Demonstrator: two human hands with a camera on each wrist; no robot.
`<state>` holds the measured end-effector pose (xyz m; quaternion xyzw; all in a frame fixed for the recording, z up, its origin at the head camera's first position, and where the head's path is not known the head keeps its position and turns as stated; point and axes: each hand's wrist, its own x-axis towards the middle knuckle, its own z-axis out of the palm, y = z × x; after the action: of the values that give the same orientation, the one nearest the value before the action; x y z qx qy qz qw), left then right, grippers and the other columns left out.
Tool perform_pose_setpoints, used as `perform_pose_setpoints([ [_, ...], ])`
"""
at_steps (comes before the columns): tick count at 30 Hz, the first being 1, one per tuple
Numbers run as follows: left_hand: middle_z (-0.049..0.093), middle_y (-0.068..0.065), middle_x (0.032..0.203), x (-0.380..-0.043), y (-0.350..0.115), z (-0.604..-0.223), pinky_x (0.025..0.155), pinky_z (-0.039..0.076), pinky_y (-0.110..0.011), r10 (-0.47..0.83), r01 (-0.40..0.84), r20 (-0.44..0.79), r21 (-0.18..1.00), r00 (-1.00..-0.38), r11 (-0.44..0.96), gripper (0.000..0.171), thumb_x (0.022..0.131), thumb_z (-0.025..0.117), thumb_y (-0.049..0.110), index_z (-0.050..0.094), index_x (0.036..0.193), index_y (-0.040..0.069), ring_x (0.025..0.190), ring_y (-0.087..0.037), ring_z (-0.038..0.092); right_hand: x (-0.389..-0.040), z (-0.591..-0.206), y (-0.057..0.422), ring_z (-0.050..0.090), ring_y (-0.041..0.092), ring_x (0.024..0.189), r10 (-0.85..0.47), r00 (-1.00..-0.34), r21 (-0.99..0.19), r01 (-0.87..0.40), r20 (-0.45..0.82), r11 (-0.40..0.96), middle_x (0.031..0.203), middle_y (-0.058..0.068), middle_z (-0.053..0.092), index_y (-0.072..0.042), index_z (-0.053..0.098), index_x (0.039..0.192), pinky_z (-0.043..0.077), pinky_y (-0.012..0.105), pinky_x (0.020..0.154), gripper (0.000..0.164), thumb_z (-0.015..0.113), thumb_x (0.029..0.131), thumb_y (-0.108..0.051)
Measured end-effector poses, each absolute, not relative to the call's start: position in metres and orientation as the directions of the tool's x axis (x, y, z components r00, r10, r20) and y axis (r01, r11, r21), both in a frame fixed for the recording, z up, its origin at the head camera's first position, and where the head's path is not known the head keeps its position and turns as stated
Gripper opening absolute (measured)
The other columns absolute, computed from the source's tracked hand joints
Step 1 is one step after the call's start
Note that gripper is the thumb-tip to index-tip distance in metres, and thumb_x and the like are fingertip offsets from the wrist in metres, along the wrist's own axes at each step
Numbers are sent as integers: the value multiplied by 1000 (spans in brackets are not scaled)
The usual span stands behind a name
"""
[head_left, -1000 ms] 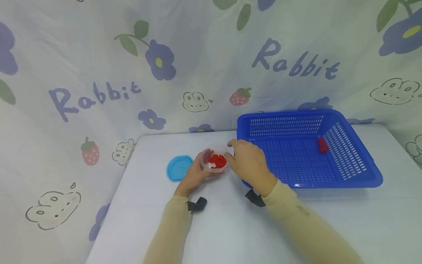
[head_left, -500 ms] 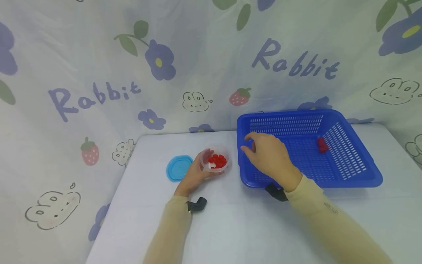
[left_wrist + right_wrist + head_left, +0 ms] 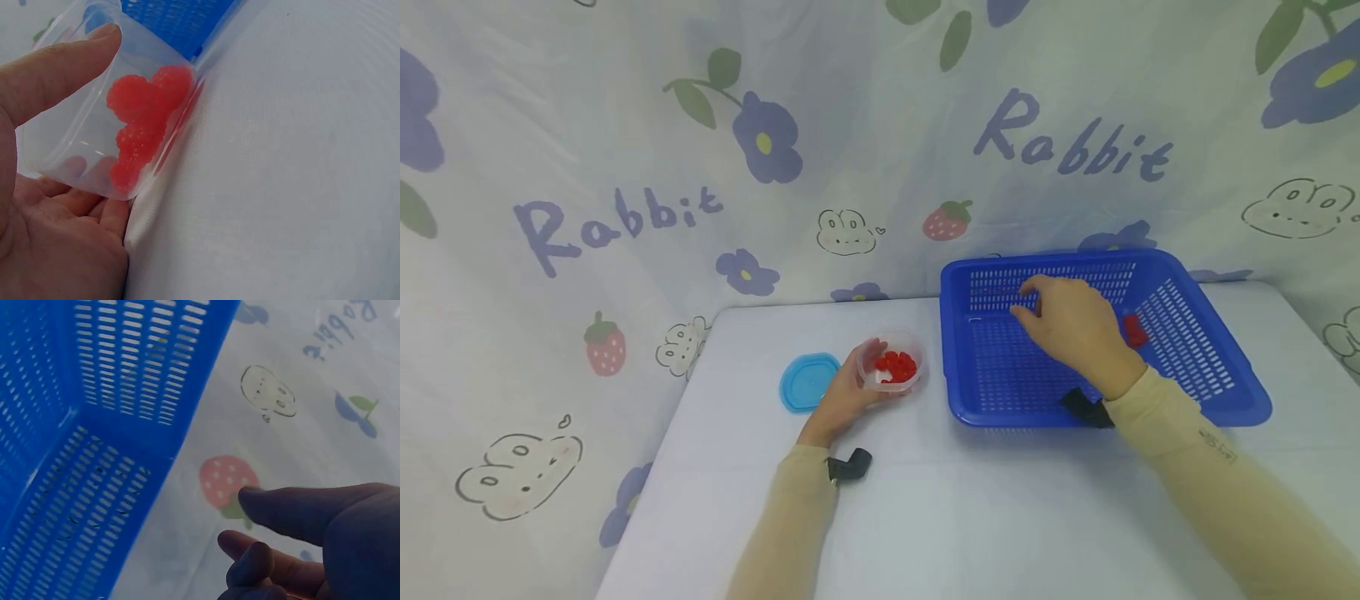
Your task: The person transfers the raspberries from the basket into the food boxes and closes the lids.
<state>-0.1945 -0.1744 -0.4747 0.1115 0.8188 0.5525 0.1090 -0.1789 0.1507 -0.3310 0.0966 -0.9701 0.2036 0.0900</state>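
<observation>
My left hand (image 3: 844, 396) grips a clear plastic cup (image 3: 889, 335) near the middle of the table, fingers curled about its side. Inside the cup lie several small red pieces (image 3: 897, 367); through its wall in the left wrist view they look like red bumpy lumps (image 3: 140, 119). Over the blue basket (image 3: 951, 350) hovers my right hand (image 3: 1078, 333). Its thumb and fingers are loosely bent and apart, and the right wrist view shows nothing between the thumb (image 3: 287, 512) and fingers. A red piece or cluster (image 3: 1135, 331) lies at the basket's right side, partly behind this hand.
A light blue lid (image 3: 807, 382) lies flat left of the cup, close to my left hand. The basket has raised slotted walls and takes up the table's right back. Behind the white table (image 3: 910, 500) hangs a printed curtain (image 3: 850, 125).
My right hand has moved from beside the cup to the right, over the basket's middle. The left hand and cup stay where they were.
</observation>
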Motion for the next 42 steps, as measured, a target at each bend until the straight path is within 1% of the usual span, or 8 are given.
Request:
perform_pose_setpoints([
  [9, 41, 13, 139, -194, -174, -473, 107, 28, -49, 297, 52, -67, 926, -953, 374, 93, 67, 81, 41, 30, 144, 25, 130, -7, 32, -197, -338, 188, 46, 18, 44, -102, -990, -360, -132, 101, 924, 57, 5, 57, 0, 63, 110, 34, 31, 32, 35, 61, 87, -26],
  [16, 42, 13, 139, -193, -174, -473, 106, 30, -48, 302, 53, -61, 934, -951, 354, 93, 66, 81, 41, 31, 143, 26, 130, -8, 33, -213, -352, 220, 61, 34, 66, -68, -998, -336, -69, 16, 939, 100, 27, 63, 5, 60, 113, 49, 46, 49, 42, 58, 89, -29],
  [20, 41, 13, 139, -194, -174, -475, 106, 31, -47, 306, 55, -57, 938, -950, 343, 94, 66, 81, 42, 30, 143, 26, 130, -8, 33, -221, -360, 237, 59, 45, 82, -67, -997, -318, -56, -24, 946, 107, 31, 59, 8, 58, 113, 48, 57, 65, 45, 56, 89, -30],
  [24, 41, 13, 139, -194, -174, -474, 106, 30, -47, 306, 54, -56, 938, -950, 342, 93, 66, 81, 42, 30, 143, 27, 130, -8, 33, -227, -368, 251, 59, 45, 82, -72, -995, -305, -48, -66, 951, 102, 32, 60, 11, 59, 106, 47, 58, 70, 46, 57, 88, -31],
  [29, 41, 15, 138, -193, -174, -475, 105, 32, -46, 292, 40, -78, 925, -953, 377, 92, 65, 80, 46, 31, 141, 32, 129, -7, 33, -234, -373, 263, 58, 35, 69, -28, -991, -299, 12, -128, 954, 77, 21, 61, 7, 61, 85, 48, 55, 61, 38, 59, 85, -31],
  [32, 40, 13, 140, -193, -174, -473, 105, 32, -46, 298, 34, -88, 924, -951, 381, 91, 67, 80, 42, 30, 142, 31, 130, -9, 32, -236, -376, 269, 55, 37, 69, 12, -984, -295, 65, -179, 953, 75, 20, 57, 7, 58, 83, 47, 58, 60, 39, 59, 84, -32],
  [38, 37, -2, 144, -184, -168, -448, 103, 35, -46, 323, 38, -98, 920, -941, 390, 88, 74, 78, 24, 27, 145, 17, 133, -21, 30, -240, -378, 276, 56, 45, 79, 24, -969, -272, 92, -244, 958, 89, 31, 58, 15, 54, 102, 46, 63, 65, 50, 57, 84, -32],
  [42, 38, -4, 144, -180, -167, -441, 102, 37, -46, 318, 40, -96, 917, -943, 397, 86, 75, 78, 24, 28, 144, 16, 132, -22, 31, -242, -381, 279, 54, 50, 85, 40, -959, -264, 117, -279, 957, 98, 36, 56, 16, 53, 108, 45, 64, 68, 54, 55, 84, -32],
])
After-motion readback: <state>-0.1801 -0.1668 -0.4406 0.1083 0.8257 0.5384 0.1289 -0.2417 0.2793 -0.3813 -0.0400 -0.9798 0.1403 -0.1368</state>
